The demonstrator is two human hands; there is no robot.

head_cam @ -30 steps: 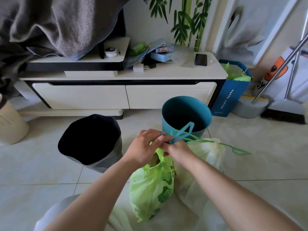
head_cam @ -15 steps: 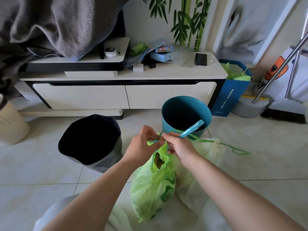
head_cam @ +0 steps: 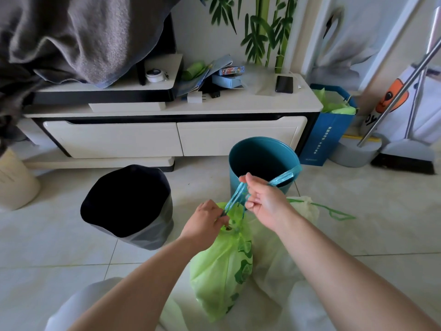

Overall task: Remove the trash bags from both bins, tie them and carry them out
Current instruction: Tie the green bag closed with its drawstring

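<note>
A bright green trash bag (head_cam: 222, 266) stands on the floor in front of me, its mouth gathered. My left hand (head_cam: 205, 223) pinches the bag's neck. My right hand (head_cam: 265, 201) is closed on the blue drawstring (head_cam: 284, 176) and holds it up and to the right, taut from the neck. Behind it lies a pale, whitish trash bag (head_cam: 286, 237) with a green drawstring (head_cam: 334, 212) trailing on the tiles. The teal bin (head_cam: 262, 163) stands without a bag. To the left, a second bin holds a black bag (head_cam: 128, 201).
A low white TV cabinet (head_cam: 171, 137) runs along the wall, with a phone (head_cam: 284, 84) and boxes on top. A blue paper bag (head_cam: 327, 134), a dustpan (head_cam: 358, 154) and a broom (head_cam: 405, 158) stand at right. A beige container (head_cam: 16, 185) is at far left.
My right hand has drawn the blue drawstring up and out to the right. My left hand has dropped to the bag's neck, and the bag's mouth has closed tighter.
</note>
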